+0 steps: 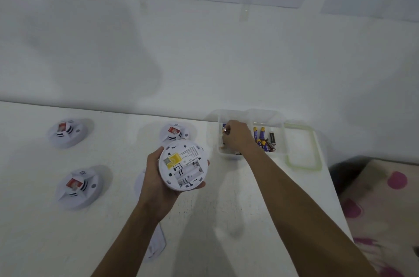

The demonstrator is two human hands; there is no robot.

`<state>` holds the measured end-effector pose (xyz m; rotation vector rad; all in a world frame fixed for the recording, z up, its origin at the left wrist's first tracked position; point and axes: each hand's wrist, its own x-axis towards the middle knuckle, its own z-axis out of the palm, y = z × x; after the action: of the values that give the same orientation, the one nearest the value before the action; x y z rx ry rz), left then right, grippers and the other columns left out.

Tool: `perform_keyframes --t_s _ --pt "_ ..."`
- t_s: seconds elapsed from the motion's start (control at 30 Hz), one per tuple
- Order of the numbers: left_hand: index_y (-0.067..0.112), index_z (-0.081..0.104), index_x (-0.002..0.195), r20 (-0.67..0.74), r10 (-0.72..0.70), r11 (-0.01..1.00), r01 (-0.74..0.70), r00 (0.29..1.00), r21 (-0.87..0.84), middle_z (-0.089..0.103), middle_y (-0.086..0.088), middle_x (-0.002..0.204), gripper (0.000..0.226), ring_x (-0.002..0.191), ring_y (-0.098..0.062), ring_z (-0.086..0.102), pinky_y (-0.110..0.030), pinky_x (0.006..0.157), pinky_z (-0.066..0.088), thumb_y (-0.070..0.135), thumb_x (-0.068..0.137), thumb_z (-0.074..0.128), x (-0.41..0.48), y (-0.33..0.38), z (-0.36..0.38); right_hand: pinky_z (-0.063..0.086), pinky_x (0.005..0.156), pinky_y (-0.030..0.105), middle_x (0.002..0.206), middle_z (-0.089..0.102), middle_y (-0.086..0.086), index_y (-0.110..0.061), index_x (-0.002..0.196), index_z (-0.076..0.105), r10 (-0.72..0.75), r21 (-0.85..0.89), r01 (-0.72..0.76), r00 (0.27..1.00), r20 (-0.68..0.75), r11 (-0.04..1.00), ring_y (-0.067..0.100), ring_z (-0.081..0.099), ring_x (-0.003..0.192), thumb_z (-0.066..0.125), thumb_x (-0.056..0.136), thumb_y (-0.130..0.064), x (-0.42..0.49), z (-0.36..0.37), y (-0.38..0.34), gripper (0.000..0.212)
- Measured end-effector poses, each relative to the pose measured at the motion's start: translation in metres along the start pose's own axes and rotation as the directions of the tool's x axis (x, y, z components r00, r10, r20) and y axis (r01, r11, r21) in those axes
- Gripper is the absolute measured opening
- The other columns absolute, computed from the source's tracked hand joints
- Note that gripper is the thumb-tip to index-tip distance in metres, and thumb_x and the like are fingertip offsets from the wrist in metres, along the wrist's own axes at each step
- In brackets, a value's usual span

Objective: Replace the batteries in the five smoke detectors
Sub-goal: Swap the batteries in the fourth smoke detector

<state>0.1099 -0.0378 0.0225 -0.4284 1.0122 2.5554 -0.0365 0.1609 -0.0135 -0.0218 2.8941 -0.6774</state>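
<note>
My left hand (156, 183) grips a round white smoke detector (183, 165) with its back up; the battery bay shows open and empty beside a yellow label. My right hand (238, 138) reaches into the left clear box (214, 138), its fingertips curled on a blue and gold battery (224, 129). Several more batteries (264, 139) lie in the right clear box (282, 131). Three other detectors stand face up on the white table: far left (66, 132), near left (78, 186) and behind the held one (174, 132).
A clear lid with a green rim (303, 147) lies right of the boxes, near the table's right edge. A white plastic piece (156, 243) lies under my left forearm. A wall rises right behind the table, and pink-patterned fabric (385, 208) lies lower right.
</note>
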Motion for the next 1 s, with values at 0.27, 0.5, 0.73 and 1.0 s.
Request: perform_keyframes --t_s 0.27,0.5,0.73,1.0 --pt "0.015 0.055 0.131 -0.02 -0.02 1.0 0.02 1.0 -0.002 0.064 -0.018 0.125 0.069 0.107 -0.042 0.064 -0.051 0.07 0.058 0.057 0.076 0.053 0.004 0.001 -0.006 0.036 0.068 0.032 0.098 0.046 0.012 0.001 0.106 0.05 -0.037 -0.047 0.035 0.998 -0.058 0.998 0.023 0.044 0.081 0.043 0.095 -0.015 0.013 -0.013 0.001 0.021" --pt "0.016 0.061 0.125 0.016 -0.025 1.0 0.025 1.0 -0.014 0.065 -0.018 0.124 0.103 0.105 -0.041 0.065 -0.052 0.07 0.057 0.058 0.035 0.088 0.008 0.006 -0.012 0.038 0.069 0.031 0.115 0.046 0.017 -0.003 0.119 0.047 -0.073 -0.263 0.078 0.997 0.027 0.962 0.033 0.055 0.094 0.045 0.092 -0.004 0.019 -0.004 0.005 0.026" --pt "0.014 0.061 0.128 -0.067 0.026 0.999 -0.028 0.997 -0.034 0.063 -0.021 0.125 0.057 0.101 -0.04 0.067 -0.051 0.069 0.058 0.047 0.097 0.026 0.005 0.007 -0.017 0.042 0.071 0.031 0.115 0.047 0.017 -0.003 0.11 0.055 -0.058 -0.246 0.049 0.998 -0.03 0.968 0.033 0.058 0.089 0.045 0.098 -0.013 0.026 0.007 0.008 0.019" --pt "0.021 0.076 0.104 -0.062 0.045 0.999 -0.045 0.997 -0.003 0.068 -0.018 0.117 0.064 0.105 -0.04 0.066 -0.052 0.075 0.058 0.047 0.098 0.018 0.001 0.01 -0.017 0.046 0.079 0.034 0.119 0.044 0.02 -0.004 0.113 0.056 0.009 -0.245 -0.017 0.999 -0.035 0.969 0.034 0.059 0.092 0.049 0.097 -0.025 0.031 0.009 0.004 0.027"
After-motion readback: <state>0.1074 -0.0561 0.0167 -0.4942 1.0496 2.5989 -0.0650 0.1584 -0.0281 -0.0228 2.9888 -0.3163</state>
